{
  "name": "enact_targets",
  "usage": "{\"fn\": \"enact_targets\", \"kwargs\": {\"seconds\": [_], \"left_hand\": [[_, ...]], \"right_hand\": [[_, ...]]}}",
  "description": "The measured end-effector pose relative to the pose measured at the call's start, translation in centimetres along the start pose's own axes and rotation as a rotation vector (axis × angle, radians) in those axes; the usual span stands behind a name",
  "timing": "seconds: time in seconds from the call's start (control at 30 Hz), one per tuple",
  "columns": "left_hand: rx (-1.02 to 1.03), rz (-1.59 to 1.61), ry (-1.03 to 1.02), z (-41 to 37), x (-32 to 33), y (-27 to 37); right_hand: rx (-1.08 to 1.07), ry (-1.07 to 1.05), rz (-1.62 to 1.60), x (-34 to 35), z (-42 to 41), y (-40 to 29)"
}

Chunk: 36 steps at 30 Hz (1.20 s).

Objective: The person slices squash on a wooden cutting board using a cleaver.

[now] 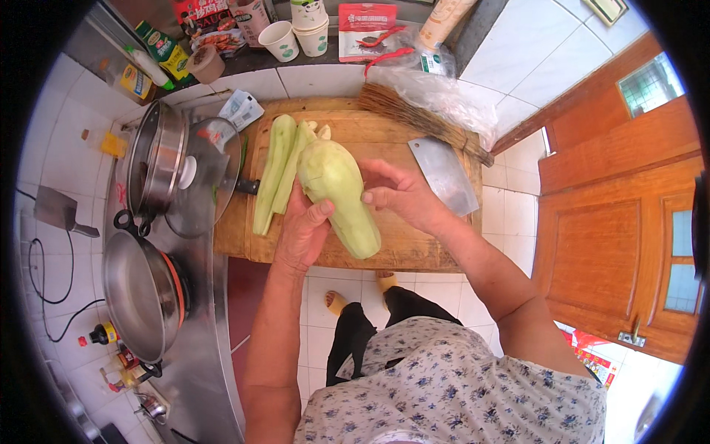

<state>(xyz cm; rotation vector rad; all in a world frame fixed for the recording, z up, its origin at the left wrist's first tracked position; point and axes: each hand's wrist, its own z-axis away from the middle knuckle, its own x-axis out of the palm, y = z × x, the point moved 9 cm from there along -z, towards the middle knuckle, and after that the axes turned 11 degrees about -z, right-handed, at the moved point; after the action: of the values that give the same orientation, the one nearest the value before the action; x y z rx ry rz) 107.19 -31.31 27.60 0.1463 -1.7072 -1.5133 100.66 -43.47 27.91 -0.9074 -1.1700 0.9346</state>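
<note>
My left hand (305, 225) holds a pale green peeled gourd (338, 191) from its left side, above a wooden cutting board (410, 238). On the gourd's right side, the thumb of my right hand (396, 191) is at its surface; whether it touches is hard to tell. The gourd is tilted, its wider end away from me. Long pale green peeled vegetable pieces (274, 172) lie on the board to the left, with garlic-like cloves (323, 132) beside them. A cleaver blade (446, 175) rests flat at the board's right side.
A glass lid (208, 213) overlaps the board's left edge, beside a black knife handle (248, 186). Further left stand a steel pot (169, 155) and a wide pan (136, 294). A twig brush (421, 119) lies along the back edge. Paper cups (279, 44) and seasoning packets (367, 33) line the ledge.
</note>
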Motion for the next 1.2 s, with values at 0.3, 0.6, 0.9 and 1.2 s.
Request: {"fn": "enact_targets", "kwargs": {"seconds": [0.3,0.6,0.9,1.2], "left_hand": [[0.077,-0.426,0.078,-1.5,0.8,0.2],[0.236,-0.633,0.118,-1.8,1.0,-0.8],[0.094,-0.628,0.239,-1.4,-0.9,0.4],[0.191,-0.893,0.258,-1.2,-0.7,0.9]], "right_hand": [[-0.111,0.049,-0.046,-2.6,0.4,1.3],[-0.177,0.082,0.115,-4.3,0.3,3.0],[-0.151,0.215,1.037,-4.9,4.9,-0.3],[0.284,0.511,1.381,-11.3,13.2,3.9]]}}
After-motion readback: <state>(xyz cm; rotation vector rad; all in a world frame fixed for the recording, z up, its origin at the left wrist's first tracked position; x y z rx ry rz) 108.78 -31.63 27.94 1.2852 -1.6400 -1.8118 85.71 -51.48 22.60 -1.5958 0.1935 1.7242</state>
